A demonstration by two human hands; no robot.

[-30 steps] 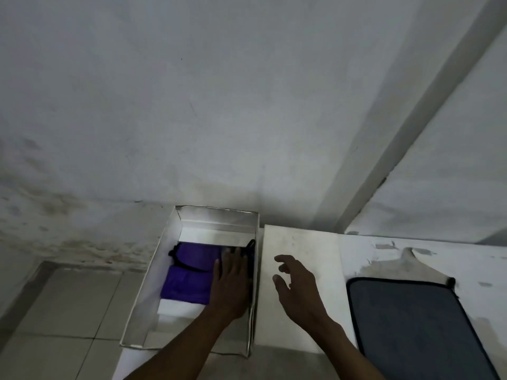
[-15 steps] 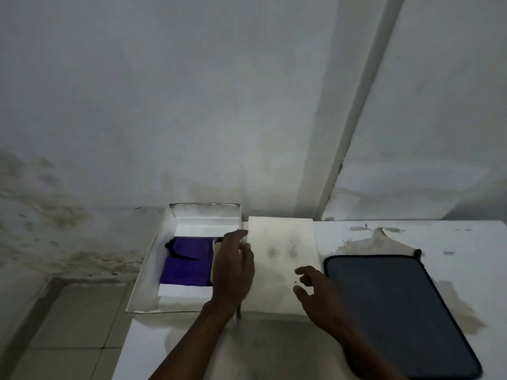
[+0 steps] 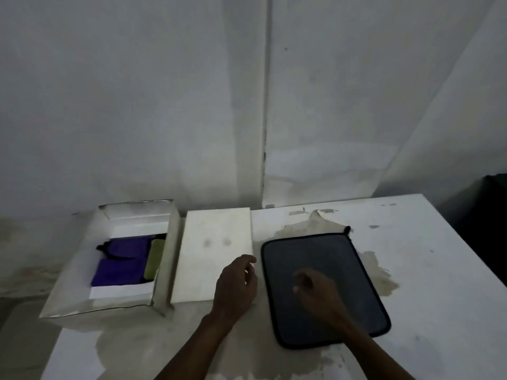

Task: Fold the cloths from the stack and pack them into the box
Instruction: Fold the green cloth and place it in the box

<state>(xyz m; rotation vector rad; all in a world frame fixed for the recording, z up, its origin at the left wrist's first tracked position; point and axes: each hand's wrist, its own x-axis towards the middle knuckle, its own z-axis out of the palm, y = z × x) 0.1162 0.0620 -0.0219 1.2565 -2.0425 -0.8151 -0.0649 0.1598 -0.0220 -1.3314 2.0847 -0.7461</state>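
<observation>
On the white table [image 3: 411,270], along its left edge, stands the open white box [image 3: 82,292], and inside it lie 2 folded purple cloths [image 3: 120,264] with 1 olive-green cloth [image 3: 155,259] tucked against the box's right wall. Just right of the box lies the flat white lid [image 3: 214,242], its surface marked with 2 faint grey smudges. No brand, label or writing can be read anywhere on the box, the lid or the cloths.

Right of the lid, flat on the table, lies the dark grey cloth [image 3: 329,253] with black edging and a small loop at its far right corner; whether more cloths lie under it cannot be told.

The left hand [image 3: 237,286] hovers over the lid's near right corner, fingers loosely curled and holding nothing. The right hand [image 3: 315,289] is above the grey cloth with its fingers bent downward; whether the fingertips pinch the fabric or merely hang over it cannot be told.

1 second ago the left hand lay flat inside the box on the cloths, and the right hand hovered over the lid. Since then the left hand has left the box and crossed to the lid, and the right hand has moved over the grey cloth. The view has also swung right, showing more of the table.
</observation>
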